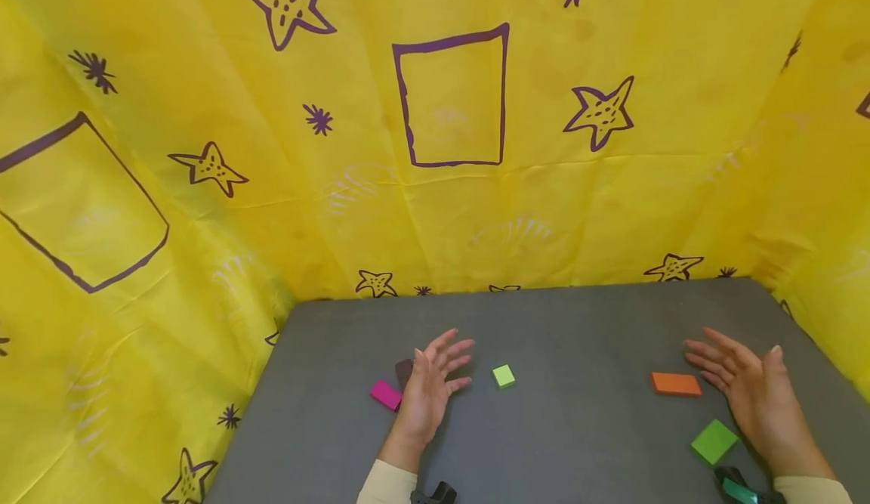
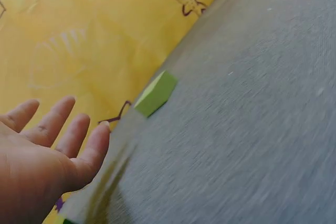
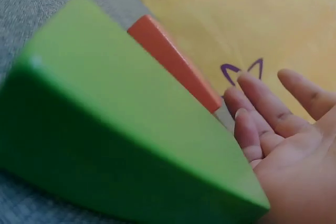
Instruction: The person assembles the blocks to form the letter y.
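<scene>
My left hand [image 1: 431, 394] is held palm up with spread fingers, holding nothing. Beside it lie a magenta block [image 1: 387, 396] and a dark brown block [image 1: 404, 372], the brown one partly hidden by the hand. To its right is a small light green block [image 1: 504, 376], also seen in the left wrist view [image 2: 156, 94]. My right hand [image 1: 757, 398], palm turned up and empty, has its fingers near an orange block [image 1: 676, 384]. A green block [image 1: 714, 442] lies left of its wrist and looms large in the right wrist view [image 3: 131, 108].
The grey table [image 1: 564, 443] reaches back to a yellow cloth [image 1: 448, 224] with purple stars and squares, which also hangs along the left and right sides. A dark strap piece [image 1: 438, 493] shows at the left wrist, and a dark and teal one [image 1: 741, 489] at the right.
</scene>
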A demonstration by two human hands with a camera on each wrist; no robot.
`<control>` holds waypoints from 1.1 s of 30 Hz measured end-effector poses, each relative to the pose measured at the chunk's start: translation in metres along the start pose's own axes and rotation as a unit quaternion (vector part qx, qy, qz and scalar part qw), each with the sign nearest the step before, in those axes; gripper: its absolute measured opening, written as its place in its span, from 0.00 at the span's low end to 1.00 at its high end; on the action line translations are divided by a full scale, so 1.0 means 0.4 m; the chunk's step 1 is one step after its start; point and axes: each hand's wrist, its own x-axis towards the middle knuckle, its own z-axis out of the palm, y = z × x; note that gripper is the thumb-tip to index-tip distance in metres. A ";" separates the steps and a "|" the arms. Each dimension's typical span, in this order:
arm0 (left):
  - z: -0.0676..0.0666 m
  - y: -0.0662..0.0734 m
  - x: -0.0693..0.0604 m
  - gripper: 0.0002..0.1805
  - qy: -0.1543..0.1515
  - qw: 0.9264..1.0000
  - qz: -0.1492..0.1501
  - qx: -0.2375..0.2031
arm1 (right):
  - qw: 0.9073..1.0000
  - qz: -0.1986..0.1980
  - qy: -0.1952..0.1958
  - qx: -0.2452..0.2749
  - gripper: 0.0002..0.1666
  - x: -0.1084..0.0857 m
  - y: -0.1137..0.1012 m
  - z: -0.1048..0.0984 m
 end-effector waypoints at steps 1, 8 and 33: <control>0.005 -0.006 0.001 0.50 0.004 1.000 -0.002 -0.001 | 1.000 -0.008 -0.011 0.013 0.46 -0.002 0.003 -0.002; 0.036 -0.054 0.012 0.43 0.002 0.997 -0.009 0.083 | 1.000 -0.011 0.009 0.024 0.39 0.006 0.006 0.001; 0.115 -0.143 0.033 0.24 0.078 0.872 0.002 0.484 | 0.901 0.181 -0.003 -0.395 0.32 0.023 0.012 0.039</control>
